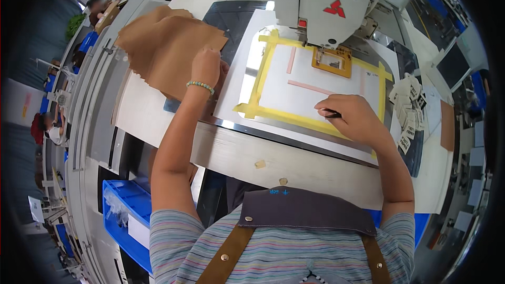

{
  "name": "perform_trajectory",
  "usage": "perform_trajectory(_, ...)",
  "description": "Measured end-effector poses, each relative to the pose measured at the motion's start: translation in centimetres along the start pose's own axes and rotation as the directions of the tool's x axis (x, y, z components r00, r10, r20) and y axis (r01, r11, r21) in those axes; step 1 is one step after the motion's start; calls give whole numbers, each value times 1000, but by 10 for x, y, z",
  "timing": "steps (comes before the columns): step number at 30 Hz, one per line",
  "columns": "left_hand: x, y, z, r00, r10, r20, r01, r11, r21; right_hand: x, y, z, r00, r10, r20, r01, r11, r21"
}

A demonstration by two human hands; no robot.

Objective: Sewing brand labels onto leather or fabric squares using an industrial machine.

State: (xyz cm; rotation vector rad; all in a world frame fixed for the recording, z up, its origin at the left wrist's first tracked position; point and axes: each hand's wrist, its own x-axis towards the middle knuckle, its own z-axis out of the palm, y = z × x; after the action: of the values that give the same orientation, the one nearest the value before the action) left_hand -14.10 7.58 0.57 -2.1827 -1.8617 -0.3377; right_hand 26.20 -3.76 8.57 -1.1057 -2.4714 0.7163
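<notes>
My left hand (208, 68), a beaded bracelet at its wrist, is closed at the right edge of a fanned pile of brown sheets (163, 52). Its fingertips are partly hidden, so what they pinch is unclear. My right hand (355, 117) is closed round a small black tool (330, 113), its kind mostly hidden by the fingers. That hand hovers over the lower right part of a white sheet (315, 105) framed with yellow tape (258, 87). Pink strips (310, 87) lie on the sheet. Above its far side is the sewing machine head (334, 10) with a yellow presser frame (332, 62).
Several white fabric labels (407, 108) lie in a heap to the right of the taped sheet. A blue bin (126, 221) with plastic bags stands below the table at left. The pale table edge (284, 160) runs before me. Other people work far left.
</notes>
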Motion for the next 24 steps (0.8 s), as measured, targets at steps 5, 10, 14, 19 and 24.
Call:
perform_trajectory(5,-3,0,-4,998,-29,63,30,999,-13,4,-2,-1,999,7,32,-6,1000,-10)
perform_trajectory(10,-10,16,6,997,39,69,-51,983,175,-2,6,4,999,36,29,-37,998,51)
perform_trajectory(14,0,13,12,997,59,41,-64,990,125,-3,7,3,997,42,58,-46,997,65)
perform_trajectory(19,25,-38,-5,988,-147,-39,118,904,-412,-8,14,1,998,34,52,-37,998,51)
perform_trajectory(24,53,-17,-30,910,-309,276,351,220,-910,8,10,4,1000,28,4,-29,999,39)
